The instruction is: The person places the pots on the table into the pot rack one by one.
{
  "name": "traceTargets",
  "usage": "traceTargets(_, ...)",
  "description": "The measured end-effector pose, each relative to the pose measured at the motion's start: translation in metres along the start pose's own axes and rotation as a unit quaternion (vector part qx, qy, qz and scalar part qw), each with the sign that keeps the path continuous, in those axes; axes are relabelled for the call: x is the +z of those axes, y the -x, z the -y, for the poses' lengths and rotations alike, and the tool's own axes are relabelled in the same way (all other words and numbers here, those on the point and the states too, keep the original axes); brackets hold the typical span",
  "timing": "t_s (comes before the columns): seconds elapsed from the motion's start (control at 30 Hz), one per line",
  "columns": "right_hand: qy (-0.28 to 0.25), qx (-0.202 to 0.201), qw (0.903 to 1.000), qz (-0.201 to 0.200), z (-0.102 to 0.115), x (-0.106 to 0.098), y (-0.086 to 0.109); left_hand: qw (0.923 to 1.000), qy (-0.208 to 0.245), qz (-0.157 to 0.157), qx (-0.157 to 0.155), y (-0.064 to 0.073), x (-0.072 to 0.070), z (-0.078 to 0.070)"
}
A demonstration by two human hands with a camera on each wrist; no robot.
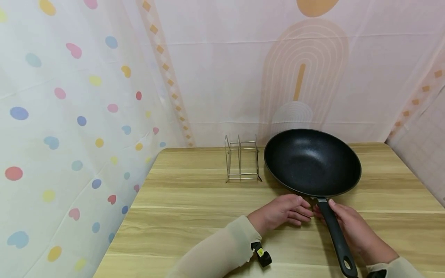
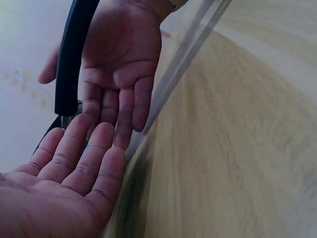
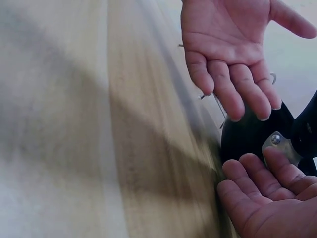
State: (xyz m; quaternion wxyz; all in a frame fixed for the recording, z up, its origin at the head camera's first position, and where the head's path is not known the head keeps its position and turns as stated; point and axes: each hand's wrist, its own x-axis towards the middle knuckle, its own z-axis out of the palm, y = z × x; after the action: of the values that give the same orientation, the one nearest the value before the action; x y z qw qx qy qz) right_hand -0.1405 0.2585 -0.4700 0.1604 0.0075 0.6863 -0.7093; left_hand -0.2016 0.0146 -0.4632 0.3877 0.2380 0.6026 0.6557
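Note:
A black frying pan (image 1: 311, 164) is on the right side of the table, its handle (image 1: 334, 231) pointing toward the front. My right hand (image 1: 358, 233) is around the handle near the pan's bowl, thumb on the right and fingers passing underneath. In the left wrist view, that hand (image 2: 124, 64) is spread palm-up behind the handle, its fingers extended rather than closed round it. Left of the handle, my left hand (image 1: 286, 210) reaches under the pan's near rim with loosely straight fingers, holding nothing. The fingertips of both hands come close together below the handle's metal joint (image 3: 277, 144).
A small metal wire rack (image 1: 243, 178) stands just left of the pan near the back of the wooden table (image 1: 180, 216). Behind the table hangs a patterned cloth (image 1: 215, 85), and a dotted cloth (image 1: 66, 127) covers the left side.

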Motion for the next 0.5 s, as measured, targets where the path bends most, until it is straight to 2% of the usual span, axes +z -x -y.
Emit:
traceTargets(0.2,-0.033,0.012,0.9994,-0.008,0.001,0.0,0.001,0.9999,-0.003,0.0,-0.012,-0.007,0.008,0.004)
traceTargets(0.5,-0.083,0.011,0.9943,0.066,0.0,-0.005,-0.002,0.9995,0.01,0.02,-0.022,-0.012,0.024,0.006)
